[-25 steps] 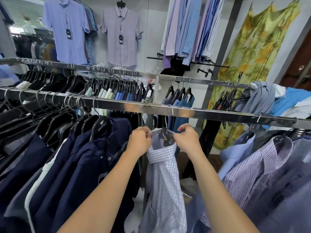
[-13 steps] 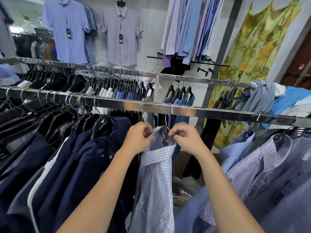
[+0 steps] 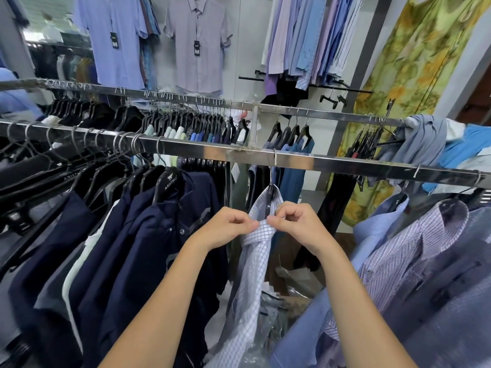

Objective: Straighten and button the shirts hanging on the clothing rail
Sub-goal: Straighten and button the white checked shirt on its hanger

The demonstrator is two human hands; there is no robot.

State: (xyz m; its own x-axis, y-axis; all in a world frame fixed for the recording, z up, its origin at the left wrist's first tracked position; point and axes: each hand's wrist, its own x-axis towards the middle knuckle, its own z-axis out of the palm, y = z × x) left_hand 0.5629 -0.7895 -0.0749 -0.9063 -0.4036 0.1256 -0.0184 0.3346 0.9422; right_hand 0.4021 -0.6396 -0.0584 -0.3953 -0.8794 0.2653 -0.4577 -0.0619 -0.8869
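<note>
Both arms reach out in front. The left hand (image 3: 228, 226) and the right hand (image 3: 299, 223) meet at the top of a checked shirt (image 3: 252, 277). Both hands have their fingers curled in. Each hand pinches the collar (image 3: 261, 229) of the shirt, one on each side, and the fingertips of the two hands nearly touch.

The checked shirt hangs down below the hands, between the two arms. It is white with thin blue lines. Under it and a bit right of the hands lie clear bags (image 3: 297, 280).

Left of the left hand hang navy shirts (image 3: 138, 261), packed close together. Right of the right hand hang a pale blue shirt (image 3: 377, 227) and a purple shirt (image 3: 398, 256) with small checks. More grey-blue shirts fill the far right.

Just above the hands, a black hanger (image 3: 269, 201) sits inside the collar. Its hook goes up to the shiny rail (image 3: 345, 163), which runs across above both hands. Up and left of the left hand, many black hangers hook on this rail. One hanger there has white letters (image 3: 168, 181) on it.

Past the hands, further away, is a back rail (image 3: 186, 98) with more hangers and clothes. A grey-blue shirt (image 3: 422, 139) is thrown over it, far up and right of the right hand.

Furthest away is the wall. A blue shirt (image 3: 117, 43) and a pale purple shirt (image 3: 196, 49) hang flat on it, high above the left hand. A row of long shirts (image 3: 310, 35) hangs high above the right hand. A big yellow-green cloth (image 3: 414, 62) hangs further to the right.
</note>
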